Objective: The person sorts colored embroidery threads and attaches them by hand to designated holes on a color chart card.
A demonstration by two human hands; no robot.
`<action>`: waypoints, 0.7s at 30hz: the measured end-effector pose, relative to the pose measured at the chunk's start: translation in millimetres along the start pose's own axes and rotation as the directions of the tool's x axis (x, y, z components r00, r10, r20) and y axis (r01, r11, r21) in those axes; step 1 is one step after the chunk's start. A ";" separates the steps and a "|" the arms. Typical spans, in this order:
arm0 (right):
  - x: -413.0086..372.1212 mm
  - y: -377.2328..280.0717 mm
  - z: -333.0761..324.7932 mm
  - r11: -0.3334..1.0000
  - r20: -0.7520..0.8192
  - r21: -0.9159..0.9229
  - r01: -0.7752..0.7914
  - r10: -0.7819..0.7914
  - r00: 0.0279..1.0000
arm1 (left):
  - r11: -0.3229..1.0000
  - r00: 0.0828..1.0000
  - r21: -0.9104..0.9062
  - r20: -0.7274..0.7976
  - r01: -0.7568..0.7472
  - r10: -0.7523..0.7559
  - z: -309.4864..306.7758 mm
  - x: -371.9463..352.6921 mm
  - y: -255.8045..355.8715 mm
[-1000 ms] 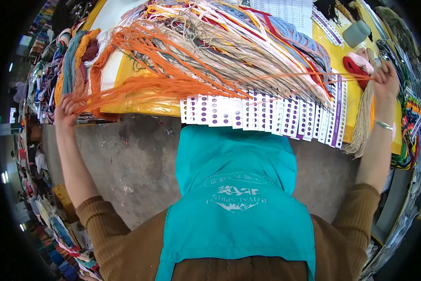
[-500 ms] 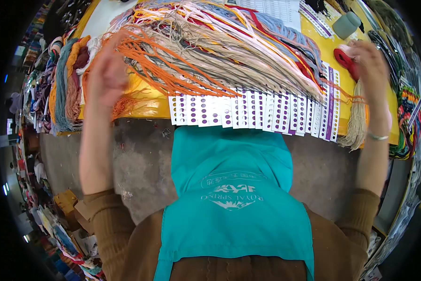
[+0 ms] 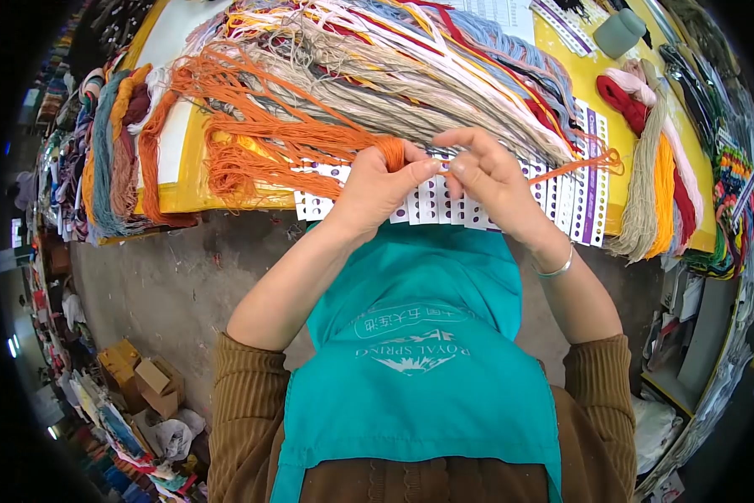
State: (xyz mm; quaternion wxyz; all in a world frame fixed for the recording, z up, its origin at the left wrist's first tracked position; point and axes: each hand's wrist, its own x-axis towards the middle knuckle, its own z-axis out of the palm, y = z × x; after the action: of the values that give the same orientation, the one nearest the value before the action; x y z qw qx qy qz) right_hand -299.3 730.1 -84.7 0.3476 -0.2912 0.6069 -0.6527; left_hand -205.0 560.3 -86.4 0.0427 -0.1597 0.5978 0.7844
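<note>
My left hand (image 3: 373,189) is closed round a bundle of orange thread (image 3: 276,134), which loops over its fingers and trails left across the table. Close beside it, my right hand (image 3: 499,180) is curled, thumb and fingertips pinched near the left thumb tip. What the right fingertips pinch is too small to make out. A thin orange strand runs out to the right from behind that hand. Beneath both hands lie white cards with rows of purple-rimmed holes (image 3: 591,176). Long beige, pink, red, yellow and blue threads (image 3: 410,75) are spread behind the hands.
A yellow-covered table (image 3: 173,197) has hanging skeins on its left (image 3: 113,151) and right (image 3: 645,201) edges. A grey-green cup (image 3: 618,33) stands at the back right. Cardboard boxes (image 3: 159,386) sit on the floor to the left.
Both hands have come inward from the table's sides to the middle front. The left hand now grips the orange thread, and part of that bundle has shifted toward the middle.
</note>
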 end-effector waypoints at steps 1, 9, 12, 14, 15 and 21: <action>1.2 3.2 1.0 0.999 -0.043 -0.008 0.042 -0.042 0.998 | 1.000 1.000 0.023 -0.029 -0.001 0.002 -0.7 0.0 -1.7; 5.2 23.3 2.5 0.885 -0.251 -0.459 0.083 -0.219 0.943 | 0.991 0.984 -0.020 -0.119 0.132 -0.133 -0.3 2.8 -3.4; 5.3 21.2 -7.9 0.880 -0.286 -0.474 -0.024 -0.128 0.950 | 0.976 0.971 -0.101 -0.128 0.191 -0.203 -4.3 -0.8 -0.4; 5.5 30.7 -13.2 0.853 -0.297 -0.510 -0.111 -0.053 0.953 | 0.963 0.960 -0.127 -0.120 0.239 -0.254 -4.0 -1.7 -0.3; 6.6 34.5 -13.5 0.854 -0.293 -0.513 -0.089 -0.077 0.953 | 0.954 0.949 -0.120 -0.121 0.276 -0.290 -2.0 -0.8 -0.9; 7.3 36.8 -13.0 0.845 -0.305 -0.529 -0.074 -0.107 0.946 | 0.927 0.923 -0.049 -0.079 0.373 -0.376 3.7 4.8 5.1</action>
State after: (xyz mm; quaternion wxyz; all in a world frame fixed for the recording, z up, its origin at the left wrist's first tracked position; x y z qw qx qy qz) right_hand -310.3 731.1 -122.8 0.1431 -0.2709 0.8102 -0.4997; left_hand -211.6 561.8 -82.2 0.1629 -0.3055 0.5447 0.7638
